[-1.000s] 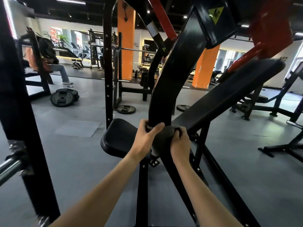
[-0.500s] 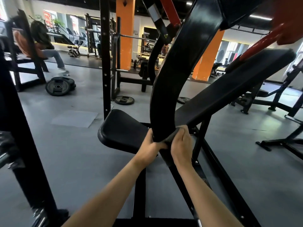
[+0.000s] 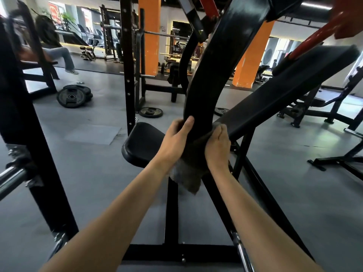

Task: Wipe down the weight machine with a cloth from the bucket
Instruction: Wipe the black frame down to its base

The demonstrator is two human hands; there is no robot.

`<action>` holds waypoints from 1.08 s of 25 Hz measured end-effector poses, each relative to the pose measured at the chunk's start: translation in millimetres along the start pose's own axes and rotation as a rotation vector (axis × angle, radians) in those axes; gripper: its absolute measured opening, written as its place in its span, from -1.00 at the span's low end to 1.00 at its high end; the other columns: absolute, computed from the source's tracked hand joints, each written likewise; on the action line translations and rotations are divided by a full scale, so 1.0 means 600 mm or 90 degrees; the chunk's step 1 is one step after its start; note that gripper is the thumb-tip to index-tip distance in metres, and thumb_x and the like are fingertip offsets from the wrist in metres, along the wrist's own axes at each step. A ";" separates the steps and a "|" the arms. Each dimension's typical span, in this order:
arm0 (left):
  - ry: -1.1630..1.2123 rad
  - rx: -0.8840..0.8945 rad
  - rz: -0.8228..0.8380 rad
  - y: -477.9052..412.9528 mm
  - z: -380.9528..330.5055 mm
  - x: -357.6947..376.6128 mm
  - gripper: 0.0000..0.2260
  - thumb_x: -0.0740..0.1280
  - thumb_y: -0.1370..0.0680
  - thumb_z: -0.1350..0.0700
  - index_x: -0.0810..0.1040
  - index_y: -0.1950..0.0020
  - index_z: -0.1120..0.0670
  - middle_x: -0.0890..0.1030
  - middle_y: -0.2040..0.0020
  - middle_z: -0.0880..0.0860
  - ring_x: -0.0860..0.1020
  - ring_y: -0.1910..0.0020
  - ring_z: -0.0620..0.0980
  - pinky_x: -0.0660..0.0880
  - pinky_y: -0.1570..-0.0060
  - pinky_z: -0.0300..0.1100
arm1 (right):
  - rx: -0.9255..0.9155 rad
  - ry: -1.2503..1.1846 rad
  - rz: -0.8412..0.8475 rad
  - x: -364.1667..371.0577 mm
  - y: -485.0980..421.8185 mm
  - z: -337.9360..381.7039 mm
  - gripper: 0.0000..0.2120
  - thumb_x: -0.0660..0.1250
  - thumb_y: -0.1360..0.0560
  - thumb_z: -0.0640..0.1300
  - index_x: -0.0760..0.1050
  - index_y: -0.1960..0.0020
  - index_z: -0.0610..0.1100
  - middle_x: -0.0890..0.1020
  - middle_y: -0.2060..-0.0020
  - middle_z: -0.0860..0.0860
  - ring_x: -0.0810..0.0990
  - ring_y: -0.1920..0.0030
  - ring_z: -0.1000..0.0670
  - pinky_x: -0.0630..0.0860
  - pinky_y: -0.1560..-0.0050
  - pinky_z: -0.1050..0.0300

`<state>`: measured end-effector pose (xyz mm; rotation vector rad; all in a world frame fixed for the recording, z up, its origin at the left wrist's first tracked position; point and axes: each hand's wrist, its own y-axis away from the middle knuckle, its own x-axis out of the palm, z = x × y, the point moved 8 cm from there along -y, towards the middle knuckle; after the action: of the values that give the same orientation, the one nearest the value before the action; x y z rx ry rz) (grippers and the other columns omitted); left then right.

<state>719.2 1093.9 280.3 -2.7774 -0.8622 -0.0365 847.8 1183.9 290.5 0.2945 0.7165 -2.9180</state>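
Rack post (image 3: 19, 114) hogs my left edge, with plates (image 3: 72, 97) on the floor past it. My left hand (image 3: 174, 138) curls round the machine's curved arm (image 3: 204, 95). The cloth (image 3: 188, 173) wrapped there hangs between my wrists, right hand (image 3: 217, 146) pinching it. Backrest (image 3: 284, 85) slants off right.

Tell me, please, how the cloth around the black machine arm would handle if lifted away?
Probably floppy: the cloth wraps the curved black arm, and its loose end hangs limp below both hands. Likely light too: the left hand and right hand hold it with fingers alone.
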 end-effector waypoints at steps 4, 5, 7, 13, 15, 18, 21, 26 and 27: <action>-0.044 0.016 0.009 -0.001 0.003 -0.002 -0.49 0.26 -0.58 -0.35 0.51 -0.32 0.00 0.68 -0.16 -0.05 0.65 -0.14 -0.12 0.54 -0.30 -0.02 | 0.139 0.013 0.008 -0.012 0.034 -0.049 -0.72 -0.03 -0.72 0.01 0.35 -0.14 -0.15 0.59 0.12 -0.05 0.59 0.06 -0.14 0.44 0.10 -0.07; -0.044 0.017 0.011 0.000 0.002 -0.001 -0.50 0.25 -0.59 -0.34 0.51 -0.33 0.00 0.68 -0.16 -0.05 0.65 -0.14 -0.13 0.54 -0.30 -0.02 | 0.151 0.001 0.015 -0.006 0.018 -0.028 -0.72 -0.02 -0.73 0.02 0.35 -0.15 -0.15 0.59 0.08 -0.06 0.59 0.04 -0.13 0.46 0.06 -0.08; -0.028 0.006 0.017 0.003 0.001 0.001 -0.54 0.25 -0.61 -0.31 0.51 -0.34 -0.02 0.68 -0.17 -0.05 0.64 -0.15 -0.13 0.54 -0.30 -0.02 | 0.160 -0.057 0.016 0.005 -0.014 0.022 -0.74 -0.01 -0.73 -0.03 0.36 -0.18 -0.18 0.56 0.07 -0.06 0.59 0.03 -0.10 0.50 -0.01 -0.09; -0.006 0.002 0.011 0.001 0.013 0.000 -0.53 0.29 -0.56 -0.36 0.53 -0.32 -0.09 0.68 -0.18 -0.09 0.63 -0.20 -0.12 0.51 -0.33 0.00 | 0.026 -0.075 -0.029 -0.004 0.034 0.001 -0.72 0.03 -0.73 0.06 0.36 -0.03 -0.11 0.60 0.15 -0.06 0.62 0.13 -0.06 0.57 0.01 -0.23; -0.016 0.016 0.006 0.003 0.009 0.001 -0.56 0.26 -0.61 -0.30 0.51 -0.35 -0.05 0.67 -0.18 -0.10 0.62 -0.19 -0.18 0.50 -0.33 -0.08 | -0.002 -0.061 -0.003 -0.004 0.066 -0.036 -0.78 0.04 -0.73 0.07 0.35 -0.03 -0.03 0.60 0.15 -0.03 0.61 0.14 -0.02 0.56 0.04 -0.28; -0.037 0.023 0.006 0.008 0.001 0.001 -0.61 0.23 -0.65 -0.25 0.48 -0.35 -0.04 0.66 -0.18 -0.11 0.62 -0.17 -0.21 0.51 -0.27 -0.15 | -0.089 -0.065 0.037 0.010 0.065 -0.003 -0.83 0.16 -0.65 0.09 0.38 -0.21 0.11 0.60 -0.07 0.08 0.62 -0.08 0.08 0.60 -0.13 -0.14; -0.030 0.020 0.004 0.008 0.003 0.002 -0.66 0.20 -0.68 -0.21 0.47 -0.35 -0.04 0.67 -0.17 -0.08 0.63 -0.16 -0.18 0.54 -0.25 -0.11 | -0.175 -0.042 0.038 0.021 0.044 0.050 -0.58 0.23 -0.63 0.07 0.30 -0.45 0.01 0.54 -0.27 0.08 0.56 -0.27 0.08 0.56 -0.27 -0.02; -0.044 0.021 0.016 0.015 -0.002 0.004 -0.59 0.16 -0.68 -0.22 0.44 -0.43 -0.04 0.62 -0.23 -0.12 0.56 -0.24 -0.21 0.46 -0.22 -0.23 | -0.149 0.082 0.061 0.010 0.063 -0.058 -0.51 0.15 -0.64 0.28 0.28 -0.49 0.09 0.52 -0.28 0.13 0.55 -0.24 0.09 0.58 -0.22 -0.08; -0.048 0.025 0.015 0.015 -0.004 0.003 -0.60 0.15 -0.69 -0.21 0.44 -0.42 -0.03 0.62 -0.22 -0.12 0.56 -0.23 -0.23 0.45 -0.19 -0.26 | -0.127 0.111 0.050 0.006 0.069 -0.078 -0.47 0.11 -0.63 0.33 0.28 -0.48 0.08 0.52 -0.27 0.11 0.56 -0.23 0.06 0.58 -0.21 -0.11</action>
<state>725.8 1087.1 280.8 -2.7674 -0.8394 0.0882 858.8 1169.1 230.4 0.5460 0.9891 -2.7426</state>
